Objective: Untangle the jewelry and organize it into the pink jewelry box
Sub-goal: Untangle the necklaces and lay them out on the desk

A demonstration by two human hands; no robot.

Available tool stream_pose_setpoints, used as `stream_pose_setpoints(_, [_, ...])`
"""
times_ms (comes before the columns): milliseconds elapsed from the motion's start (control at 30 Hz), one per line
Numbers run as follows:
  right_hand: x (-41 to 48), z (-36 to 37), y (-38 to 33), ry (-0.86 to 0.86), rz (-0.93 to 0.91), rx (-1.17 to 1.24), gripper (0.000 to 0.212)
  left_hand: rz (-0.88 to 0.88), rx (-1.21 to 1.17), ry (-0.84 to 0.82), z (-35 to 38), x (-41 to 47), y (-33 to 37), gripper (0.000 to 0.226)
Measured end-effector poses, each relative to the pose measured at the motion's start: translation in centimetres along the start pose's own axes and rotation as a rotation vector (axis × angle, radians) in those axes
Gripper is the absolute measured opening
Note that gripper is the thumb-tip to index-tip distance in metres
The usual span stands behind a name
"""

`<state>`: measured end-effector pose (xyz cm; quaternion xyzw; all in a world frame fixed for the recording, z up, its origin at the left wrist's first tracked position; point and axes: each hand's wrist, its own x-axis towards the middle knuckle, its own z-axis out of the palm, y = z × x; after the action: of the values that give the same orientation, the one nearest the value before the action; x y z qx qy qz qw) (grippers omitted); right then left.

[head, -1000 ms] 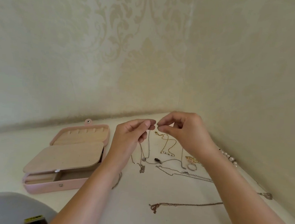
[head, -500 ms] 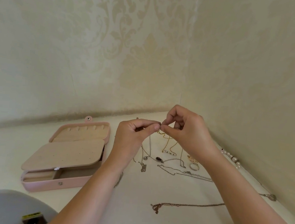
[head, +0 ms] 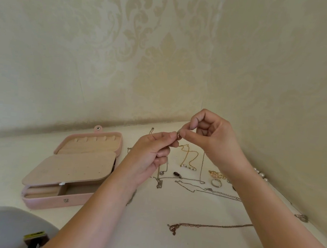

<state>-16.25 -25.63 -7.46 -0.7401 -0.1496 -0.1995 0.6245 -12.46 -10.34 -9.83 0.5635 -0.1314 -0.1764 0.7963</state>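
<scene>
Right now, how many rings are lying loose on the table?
1: a silver ring on the table, beside the right forearm. Others may be hidden under the arms or inside the pink jewelry box.

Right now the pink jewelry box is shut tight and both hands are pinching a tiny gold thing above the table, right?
Not quite. The head view shows the pink jewelry box is open, with its lid folded back. The rest is right: the left hand and the right hand both pinch a tiny gold piece above the table.
</scene>
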Motion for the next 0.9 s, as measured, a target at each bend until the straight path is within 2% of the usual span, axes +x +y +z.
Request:
stream_pose_setpoints(200, [0.0, -0.3, 0.1, -0.008, -0.061, -0.081, 0.019, -0.083, -0.080, -0.050, -0.1, 0.1, 0.1, 0.012])
stream_pose_setpoints(600, [-0.3, -0.6, 0.1, -0.020, -0.097, -0.353, 0.013, -0.014, 0.045, -0.002, 0.2, 0.0, 0.0, 0.009])
stream_pose_setpoints(700, [-0.2, -0.9, 0.2, -0.066, -0.128, -0.426, 0.015, 0.015, 0.055, 0.021, 0.1, 0.0, 0.1, 0.011])
stream_pose_setpoints(900, [0.0, -1.3, 0.1, -0.081, -0.180, -0.438, 0.010, 0.013, 0.101, -0.004, 0.1, -0.1, 0.2, 0.013])
